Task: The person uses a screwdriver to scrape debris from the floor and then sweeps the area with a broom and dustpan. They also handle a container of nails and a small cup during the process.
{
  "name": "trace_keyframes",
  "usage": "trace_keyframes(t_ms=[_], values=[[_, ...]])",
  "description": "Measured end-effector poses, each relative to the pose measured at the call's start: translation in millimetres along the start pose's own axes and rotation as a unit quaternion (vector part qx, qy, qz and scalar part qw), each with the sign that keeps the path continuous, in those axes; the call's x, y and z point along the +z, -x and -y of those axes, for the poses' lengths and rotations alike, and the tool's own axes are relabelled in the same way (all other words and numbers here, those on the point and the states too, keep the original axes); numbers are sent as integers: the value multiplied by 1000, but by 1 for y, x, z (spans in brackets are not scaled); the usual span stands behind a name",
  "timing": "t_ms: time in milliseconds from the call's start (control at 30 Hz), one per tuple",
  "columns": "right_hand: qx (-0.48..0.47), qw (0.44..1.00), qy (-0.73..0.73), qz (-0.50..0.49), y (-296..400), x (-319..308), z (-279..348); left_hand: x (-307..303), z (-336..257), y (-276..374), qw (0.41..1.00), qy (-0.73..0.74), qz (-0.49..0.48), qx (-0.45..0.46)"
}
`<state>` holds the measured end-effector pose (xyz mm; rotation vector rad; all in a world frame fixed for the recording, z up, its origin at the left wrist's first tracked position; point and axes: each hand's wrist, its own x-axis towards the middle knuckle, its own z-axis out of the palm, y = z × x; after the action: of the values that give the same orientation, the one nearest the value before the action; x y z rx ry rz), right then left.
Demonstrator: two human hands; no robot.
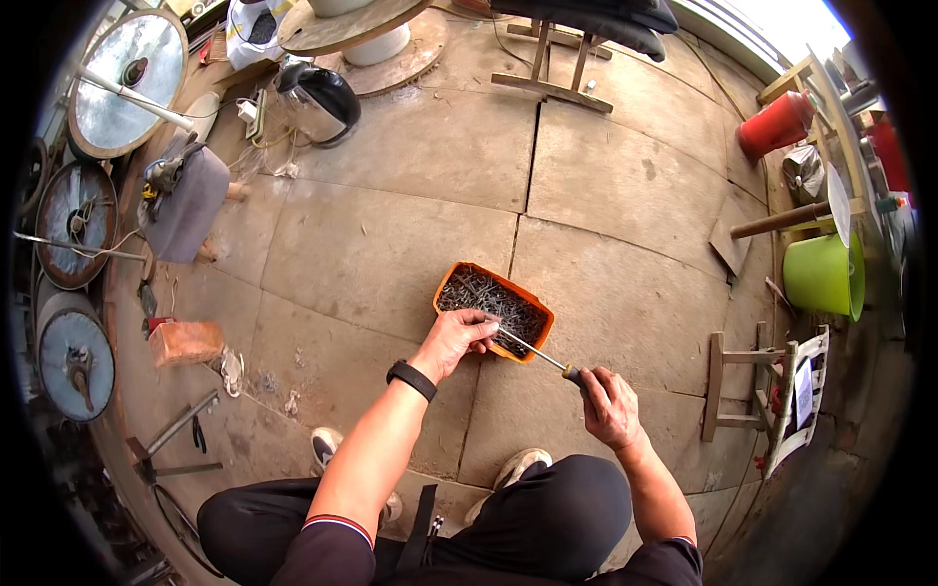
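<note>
My right hand [612,410] grips the dark handle of a screwdriver [538,353] with a yellow collar. Its long steel shaft slants up and left, over the box. At the shaft's far end, the fingertips of my left hand [456,338] are pinched together around the tip. Whether they also hold a small piece there is too small to tell. Beneath lies an orange plastic box [548,333] on the floor, filled with loose dark metal screws or nails [484,293]. My left hand hides part of its near left edge.
Around me are a steel kettle [311,102], a wooden cable spool [396,62], a brick [186,344], a cloth-covered stool [192,201], a green bucket [817,277], a red thermos flask [777,126] and a small chair [762,395]. Concrete slabs [396,242] form the floor.
</note>
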<state>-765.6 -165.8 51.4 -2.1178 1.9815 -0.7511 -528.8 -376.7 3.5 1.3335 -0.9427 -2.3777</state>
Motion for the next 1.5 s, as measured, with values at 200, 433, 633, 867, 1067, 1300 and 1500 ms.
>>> trace_keyframes(t_ms=[200,433,633,867,1067,1300,1500], values=[[-18,999,24,14,-2,-14,-5,8,-5,-2,1000,9,-21,-4],[6,999,51,8,0,-21,-14,9,-4,-13,992,-78,-87,39],[65,997,23,-34,-12,-14,-18,14,-5,-17,978,-162,-104,74],[-22,999,36,27,-15,-18,-22,15,-3,-8,832,-465,-93,287],[-28,999,31,32,-14,-16,-22,5,5,-5,806,-528,-56,261],[118,991,43,-44,-13,-15,-30,0,8,-7,788,-521,-105,310],[326,942,28,-74,-5,22,-72,9,14,8,806,-493,-132,300]])
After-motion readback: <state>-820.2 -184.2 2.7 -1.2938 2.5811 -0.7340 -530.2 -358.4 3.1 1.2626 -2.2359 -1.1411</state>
